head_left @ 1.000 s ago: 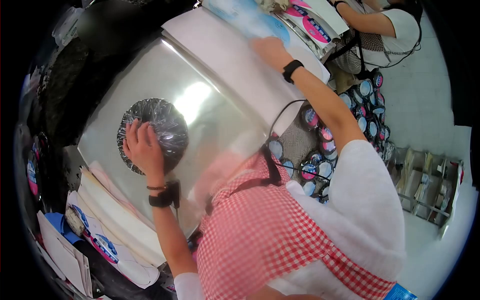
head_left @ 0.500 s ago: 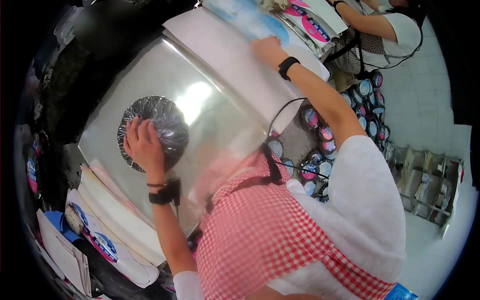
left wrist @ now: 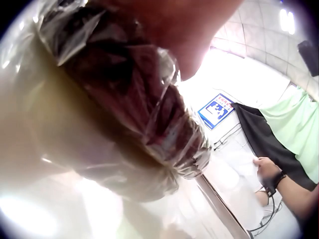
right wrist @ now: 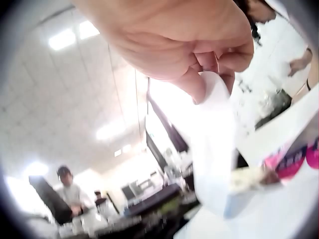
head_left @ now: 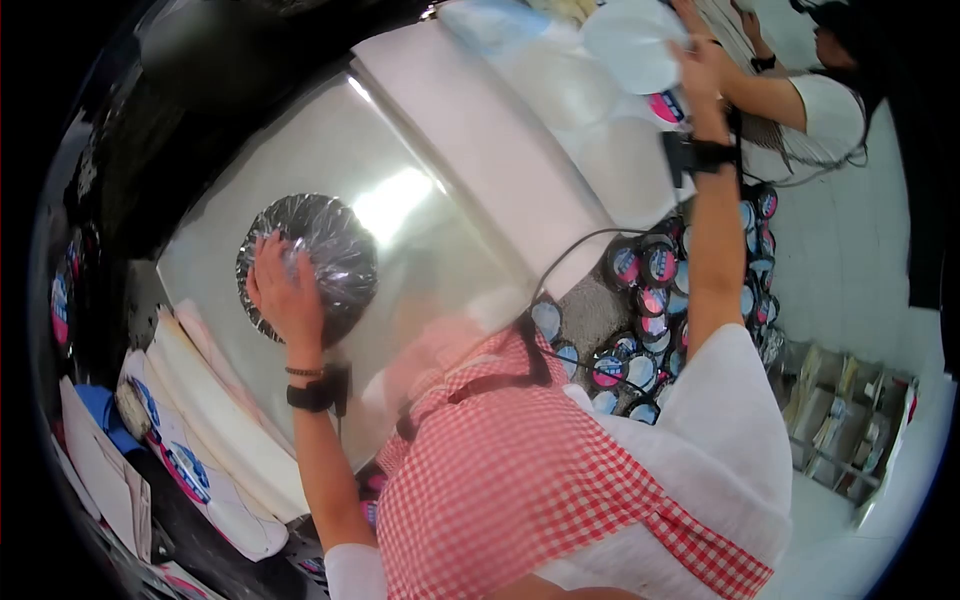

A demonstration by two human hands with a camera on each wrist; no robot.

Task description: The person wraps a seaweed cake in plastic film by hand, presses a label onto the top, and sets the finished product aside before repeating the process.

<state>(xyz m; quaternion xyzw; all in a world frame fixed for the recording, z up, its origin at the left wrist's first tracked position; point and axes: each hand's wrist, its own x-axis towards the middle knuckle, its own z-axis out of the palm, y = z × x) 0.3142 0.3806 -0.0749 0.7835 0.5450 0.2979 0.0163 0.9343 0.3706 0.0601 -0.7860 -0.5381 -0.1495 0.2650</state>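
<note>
My left hand (head_left: 285, 290) rests with extended fingers on a dark round bundle wrapped in crinkled clear plastic (head_left: 345, 245). That bundle sits on a shiny, smooth metal-like surface (head_left: 440, 270), which mirrors it in the left wrist view. Out to the upper right, my right hand (head_left: 700, 70) holds a thin white round sheet (head_left: 630, 45) by its edge. Thumb and fingers pinch the sheet, which hangs curved below the hand (right wrist: 174, 40) in the right wrist view. Pale round sheets (head_left: 625, 165) lie beneath it on the worktop.
Large white paper (head_left: 480, 130) borders the shiny surface. Many round packs with pink and blue labels (head_left: 655, 265) are piled at the right. Folded pale sheets (head_left: 225, 410) and printed card (head_left: 180, 470) lie lower left. Another person (head_left: 790, 105) is at upper right. A black cable (head_left: 575, 250) crosses near my body.
My right hand has moved right from the pale round sheets and now holds one lifted up. My left hand stays on the wrapped bundle. The head view has shifted slightly.
</note>
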